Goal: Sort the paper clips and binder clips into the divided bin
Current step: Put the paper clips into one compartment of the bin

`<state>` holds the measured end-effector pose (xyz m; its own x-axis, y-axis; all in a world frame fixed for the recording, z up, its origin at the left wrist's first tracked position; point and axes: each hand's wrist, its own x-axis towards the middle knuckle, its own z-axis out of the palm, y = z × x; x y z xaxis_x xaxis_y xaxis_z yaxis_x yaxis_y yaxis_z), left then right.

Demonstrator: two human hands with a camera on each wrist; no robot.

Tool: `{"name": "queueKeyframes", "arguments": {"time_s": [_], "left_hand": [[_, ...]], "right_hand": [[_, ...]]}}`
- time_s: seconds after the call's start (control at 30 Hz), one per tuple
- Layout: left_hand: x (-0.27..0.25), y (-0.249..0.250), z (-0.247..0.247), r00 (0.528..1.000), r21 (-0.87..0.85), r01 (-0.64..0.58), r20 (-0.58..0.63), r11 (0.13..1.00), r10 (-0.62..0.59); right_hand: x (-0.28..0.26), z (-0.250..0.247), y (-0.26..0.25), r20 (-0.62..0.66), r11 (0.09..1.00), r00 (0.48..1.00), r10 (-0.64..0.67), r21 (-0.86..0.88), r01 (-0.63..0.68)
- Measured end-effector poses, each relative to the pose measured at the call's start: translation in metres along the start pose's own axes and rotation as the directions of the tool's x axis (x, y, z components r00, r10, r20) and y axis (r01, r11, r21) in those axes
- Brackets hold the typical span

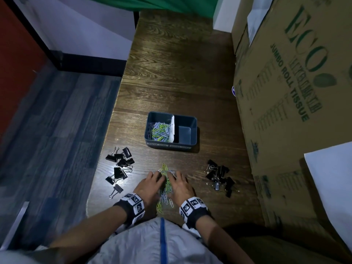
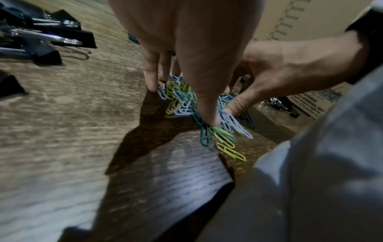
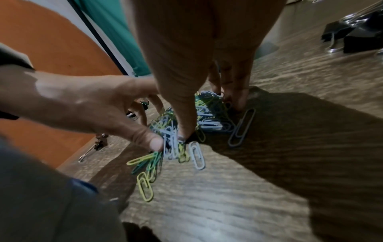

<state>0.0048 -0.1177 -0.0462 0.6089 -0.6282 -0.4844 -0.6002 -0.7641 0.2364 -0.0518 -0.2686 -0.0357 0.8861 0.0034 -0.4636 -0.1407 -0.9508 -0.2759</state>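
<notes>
A pile of yellow, green and pale blue paper clips lies on the wooden table near its front edge. My left hand and right hand stand on either side of it, fingers pointing down and pressing the pile between them. In the left wrist view my left hand touches the clips with thumb and fingertips, facing the right hand. The right wrist view shows my right hand on the clips. Beyond stands the dark divided bin; its left compartment holds paper clips.
Black binder clips lie in two heaps, one left and one right of my hands. A big cardboard box walls off the table's right side. The table's left edge drops to the floor. One clip lies loose.
</notes>
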Motion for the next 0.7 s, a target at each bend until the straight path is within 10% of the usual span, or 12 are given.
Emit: {"name": "queueKeyframes", "arguments": {"time_s": [0.7], "left_hand": [[-0.027,-0.04,-0.051,0.937,-0.431,-0.056,-0.335,0.901,-0.102]], "right_hand": [[-0.011,-0.029,0.033,0.049,0.93,0.966,0.253,0.263,-0.257]]}}
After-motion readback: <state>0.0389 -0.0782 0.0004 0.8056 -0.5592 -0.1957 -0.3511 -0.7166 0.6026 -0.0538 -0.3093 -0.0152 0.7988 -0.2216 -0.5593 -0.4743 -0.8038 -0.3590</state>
